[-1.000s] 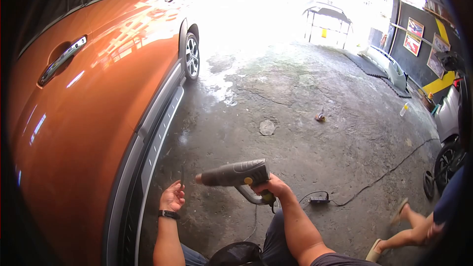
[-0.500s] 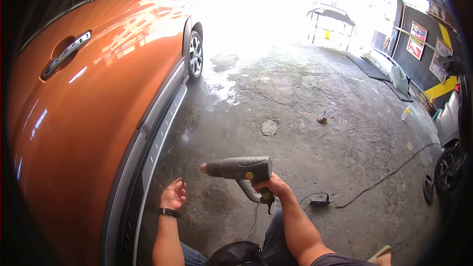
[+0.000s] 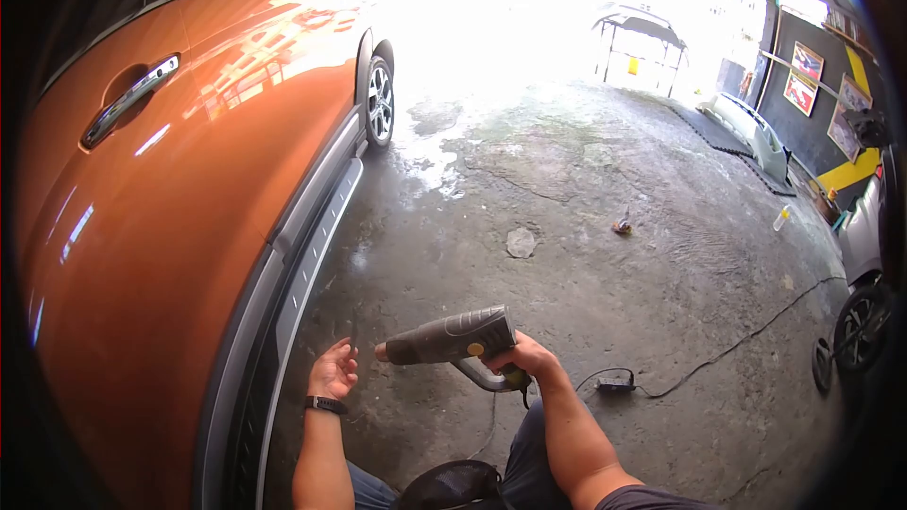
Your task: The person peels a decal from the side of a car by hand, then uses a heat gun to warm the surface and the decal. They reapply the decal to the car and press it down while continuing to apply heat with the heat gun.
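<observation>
Denim-blue trousers (image 3: 367, 488) nearest, with black mesh (image 3: 453, 484) between the legs. Above them, a left hand (image 3: 333, 370) with a dark wristband (image 3: 326, 404), palm turned up and fingers half curled, pinching a thin dark strip (image 3: 354, 326), too blurred to make out. Closed round the handle of a black heat gun (image 3: 449, 336): the right hand (image 3: 522, 356). Nozzle aimed at the left fingertips, just beside them, without touching. To the left, an orange car (image 3: 189, 227) with a ridged running board (image 3: 316, 250) and a chrome door handle (image 3: 130, 102). Right of the right forearm, on the concrete floor (image 3: 567, 293), a black power socket (image 3: 615, 384) with a long cord (image 3: 746, 335) trailing off toward a silver car (image 3: 860, 236). Farther out, a pale round patch (image 3: 521, 243), a small crumpled item (image 3: 621, 227) and a clear bottle (image 3: 781, 218). Beyond, a pale bumper (image 3: 751, 130) on dark mats (image 3: 709, 130), a metal stand (image 3: 642, 42), and posters (image 3: 803, 80) on a dark wall (image 3: 789, 118).
</observation>
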### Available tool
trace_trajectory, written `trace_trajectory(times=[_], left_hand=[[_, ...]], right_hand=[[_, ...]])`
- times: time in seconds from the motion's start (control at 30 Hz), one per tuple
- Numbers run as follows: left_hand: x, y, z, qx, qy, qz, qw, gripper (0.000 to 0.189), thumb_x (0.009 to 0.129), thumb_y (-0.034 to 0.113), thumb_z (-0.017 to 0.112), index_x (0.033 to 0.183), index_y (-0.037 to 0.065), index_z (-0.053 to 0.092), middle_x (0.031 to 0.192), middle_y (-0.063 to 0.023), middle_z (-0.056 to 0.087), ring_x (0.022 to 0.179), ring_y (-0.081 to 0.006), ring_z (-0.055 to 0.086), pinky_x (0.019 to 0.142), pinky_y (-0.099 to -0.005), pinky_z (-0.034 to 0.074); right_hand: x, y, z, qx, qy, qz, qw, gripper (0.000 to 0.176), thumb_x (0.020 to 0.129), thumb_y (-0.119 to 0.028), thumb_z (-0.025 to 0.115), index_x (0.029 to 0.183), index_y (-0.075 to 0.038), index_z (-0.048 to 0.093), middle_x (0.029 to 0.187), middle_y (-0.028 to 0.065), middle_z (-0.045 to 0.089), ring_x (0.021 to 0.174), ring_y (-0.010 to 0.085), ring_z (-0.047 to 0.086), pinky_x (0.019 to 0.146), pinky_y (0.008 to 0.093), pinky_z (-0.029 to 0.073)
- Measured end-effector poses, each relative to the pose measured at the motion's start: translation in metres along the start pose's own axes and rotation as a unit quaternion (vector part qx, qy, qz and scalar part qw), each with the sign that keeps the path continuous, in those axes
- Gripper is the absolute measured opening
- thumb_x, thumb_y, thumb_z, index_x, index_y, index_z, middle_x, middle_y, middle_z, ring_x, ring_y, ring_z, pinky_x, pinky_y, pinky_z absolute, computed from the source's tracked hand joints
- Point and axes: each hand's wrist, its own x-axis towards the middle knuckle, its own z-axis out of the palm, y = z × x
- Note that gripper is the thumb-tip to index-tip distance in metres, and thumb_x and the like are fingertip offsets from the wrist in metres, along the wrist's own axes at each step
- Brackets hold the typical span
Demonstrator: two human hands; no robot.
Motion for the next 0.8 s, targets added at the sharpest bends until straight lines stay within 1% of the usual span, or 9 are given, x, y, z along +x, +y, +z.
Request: trace_trajectory(times=[0.03, 0.1, 0.2, 0.33, 0.53, 0.6, 0.63, 0.73, 0.8], left_hand=[[0.0, 0.0, -0.001, -0.001, 0.0, -0.001, 1.0, 0.032, 0.094, 0.016, 0.074, 0.125, 0.019, 0.067, 0.096, 0.0003, 0.072, 0.072, -0.0111, 0.063, 0.056, -0.0269, 0.045], [0.004, -0.001, -0.005, 0.002, -0.003, -0.002, 1.0, 0.029, 0.094, 0.017, 0.073, 0.122, 0.022, 0.068, 0.095, 0.0013, 0.072, 0.072, -0.011, 0.063, 0.055, -0.0276, 0.045], [0.006, -0.001, -0.006, 0.005, -0.006, -0.004, 1.0, 0.026, 0.095, 0.017, 0.072, 0.119, 0.024, 0.068, 0.094, 0.0024, 0.072, 0.071, -0.0107, 0.064, 0.055, -0.028, 0.045], [0.002, 0.0, -0.002, 0.002, 0.001, 0.001, 1.0, 0.033, 0.094, 0.017, 0.074, 0.126, 0.019, 0.066, 0.096, 0.0007, 0.072, 0.072, -0.0108, 0.063, 0.055, -0.0263, 0.045], [0.006, -0.001, -0.003, 0.006, 0.005, 0.0, 1.0, 0.034, 0.093, 0.017, 0.074, 0.126, 0.019, 0.066, 0.096, 0.0008, 0.072, 0.072, -0.0109, 0.062, 0.055, -0.0261, 0.045], [0.008, -0.001, -0.003, 0.005, 0.004, -0.003, 1.0, 0.033, 0.093, 0.017, 0.075, 0.125, 0.019, 0.067, 0.096, 0.0008, 0.072, 0.072, -0.011, 0.062, 0.055, -0.0261, 0.045], [0.008, -0.001, -0.003, 0.004, 0.005, -0.004, 1.0, 0.033, 0.093, 0.017, 0.075, 0.125, 0.019, 0.067, 0.096, 0.0009, 0.072, 0.072, -0.011, 0.062, 0.056, -0.0262, 0.045], [0.009, -0.002, -0.002, 0.011, -0.003, -0.003, 1.0, 0.032, 0.093, 0.018, 0.075, 0.124, 0.019, 0.067, 0.096, 0.0009, 0.072, 0.073, -0.011, 0.062, 0.056, -0.0263, 0.045], [0.008, -0.003, -0.001, 0.01, -0.003, -0.004, 1.0, 0.032, 0.093, 0.017, 0.075, 0.124, 0.019, 0.067, 0.096, 0.0009, 0.072, 0.073, -0.011, 0.062, 0.056, -0.0265, 0.045]], right_hand=[[0.003, 0.004, 0.0, 0.0, -0.001, 0.0, 1.0, 0.036, 0.072, -0.006, 0.078, 0.107, -0.003, 0.071, 0.096, 0.0054, 0.069, 0.086, 0.0174, 0.065, 0.077, 0.0334, 0.053], [0.011, 0.012, 0.001, -0.057, 0.064, -0.043, 0.995, 0.039, 0.073, -0.001, 0.081, 0.111, -0.003, 0.074, 0.097, 0.0052, 0.073, 0.088, 0.0173, 0.067, 0.081, 0.0331, 0.054], [0.011, 0.012, -0.003, -0.045, 0.084, -0.017, 0.995, 0.041, 0.072, -0.003, 0.082, 0.112, -0.004, 0.074, 0.101, 0.0046, 0.074, 0.094, 0.017, 0.068, 0.087, 0.0328, 0.053], [0.009, 0.011, -0.004, -0.012, 0.037, -0.022, 0.999, 0.041, 0.071, -0.004, 0.083, 0.112, -0.003, 0.074, 0.101, 0.0047, 0.074, 0.096, 0.0174, 0.068, 0.088, 0.0331, 0.053], [0.013, 0.007, 0.0, -0.032, 0.103, -0.013, 0.994, 0.044, 0.069, -0.006, 0.082, 0.112, -0.003, 0.071, 0.103, 0.0066, 0.072, 0.097, 0.0189, 0.066, 0.091, 0.0328, 0.051], [0.007, 0.003, -0.003, -0.034, 0.044, -0.012, 0.998, 0.043, 0.07, -0.008, 0.081, 0.111, -0.003, 0.071, 0.101, 0.0056, 0.071, 0.095, 0.0182, 0.065, 0.088, 0.0331, 0.051], [0.007, 0.004, -0.003, -0.033, 0.044, -0.011, 0.998, 0.043, 0.07, -0.008, 0.081, 0.111, -0.003, 0.071, 0.101, 0.0056, 0.071, 0.095, 0.0182, 0.065, 0.088, 0.0331, 0.051], [0.011, 0.01, -0.003, -0.026, 0.053, -0.018, 0.998, 0.042, 0.072, -0.005, 0.083, 0.113, -0.004, 0.073, 0.1, 0.0039, 0.074, 0.094, 0.0168, 0.068, 0.088, 0.0335, 0.053], [0.016, 0.015, -0.003, -0.048, 0.115, -0.028, 0.992, 0.042, 0.073, -0.005, 0.083, 0.113, -0.005, 0.074, 0.1, 0.0036, 0.073, 0.093, 0.0167, 0.068, 0.087, 0.0334, 0.053]])
